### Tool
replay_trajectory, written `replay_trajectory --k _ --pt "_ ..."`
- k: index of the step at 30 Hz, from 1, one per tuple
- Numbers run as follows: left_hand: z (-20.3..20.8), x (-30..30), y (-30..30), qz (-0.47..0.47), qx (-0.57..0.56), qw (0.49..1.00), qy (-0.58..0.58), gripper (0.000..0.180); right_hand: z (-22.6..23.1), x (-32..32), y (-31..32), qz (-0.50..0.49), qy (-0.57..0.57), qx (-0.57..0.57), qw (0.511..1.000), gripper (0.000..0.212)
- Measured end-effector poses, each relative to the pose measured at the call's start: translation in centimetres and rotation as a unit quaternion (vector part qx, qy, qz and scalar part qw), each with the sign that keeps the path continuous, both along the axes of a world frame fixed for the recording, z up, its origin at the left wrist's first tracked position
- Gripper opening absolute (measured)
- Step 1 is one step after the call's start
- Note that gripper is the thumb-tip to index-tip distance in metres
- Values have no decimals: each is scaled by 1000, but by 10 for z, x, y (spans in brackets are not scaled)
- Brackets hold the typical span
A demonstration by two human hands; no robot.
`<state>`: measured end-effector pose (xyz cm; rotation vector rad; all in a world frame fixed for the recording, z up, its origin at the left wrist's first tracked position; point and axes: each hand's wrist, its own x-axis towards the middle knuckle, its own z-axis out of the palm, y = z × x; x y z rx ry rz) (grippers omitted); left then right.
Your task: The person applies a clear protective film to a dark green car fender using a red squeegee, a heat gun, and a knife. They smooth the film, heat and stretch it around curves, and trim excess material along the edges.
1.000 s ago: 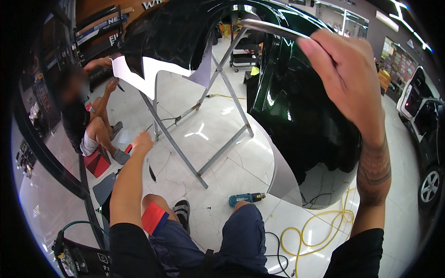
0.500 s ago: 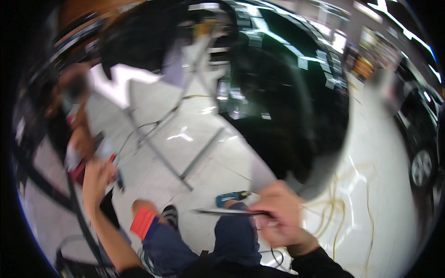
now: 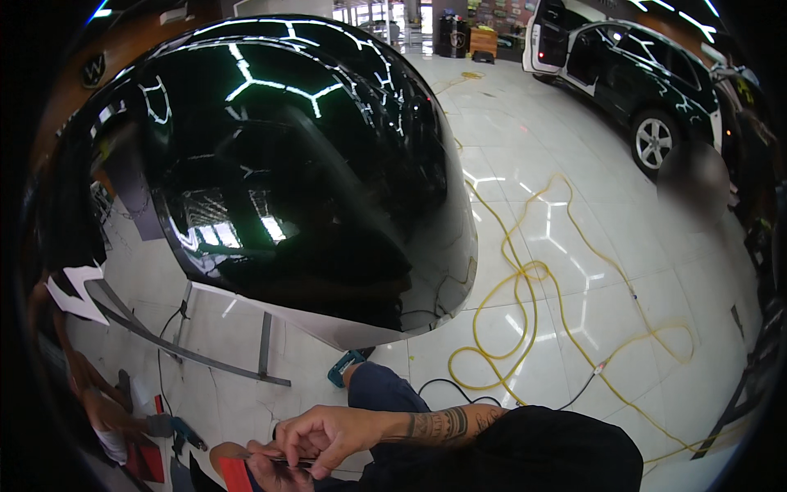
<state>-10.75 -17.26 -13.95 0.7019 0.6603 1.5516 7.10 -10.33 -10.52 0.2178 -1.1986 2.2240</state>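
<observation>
My two hands are together low in the view, over my left thigh. My right hand (image 3: 321, 436) is closed, its fingers pinching at a thin dark tool (image 3: 300, 463), too small to name. Beneath it, my left hand (image 3: 272, 474) has its fingers curled around the same tool; the picture's lower edge cuts it off. A flat red-orange piece (image 3: 236, 474) shows beside the left fingers; whether it is held or lies on my leg, I cannot tell. Ahead stands a large glossy black curved panel (image 3: 328, 205), with a white lower border (image 3: 279, 310).
A grey metal stand (image 3: 205, 361) reaches across the floor at left. A teal power tool (image 3: 344, 369) lies near my knee, another (image 3: 187, 433) beside a person (image 3: 102, 410). A looped yellow hose (image 3: 533, 328) covers the right floor. A dark car (image 3: 623, 74) stands far right.
My hands were wide apart and have come together. The right hand moved left with the thin tool. My view has turned right, shifting the black panel left.
</observation>
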Motion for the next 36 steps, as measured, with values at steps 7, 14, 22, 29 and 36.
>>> replay_trajectory --k 7,14,22,29,36 --pt "96 61 -6 -401 539 731 119 40 15 48 -17 127 187 -86 970 51" --pt "69 17 -20 -115 579 758 277 28 51 62 -59 154 83 249 953 32" --pt "-16 -87 -57 148 -287 476 818 65 -38 6 -49 318 -213 -17 924 43" --pt "-55 -116 -47 144 -306 518 786 75 -418 -109 123 -507 -504 -155 681 56" --pt "-10 -149 -71 191 -156 592 768 67 -452 -68 104 -260 -855 -14 448 77"
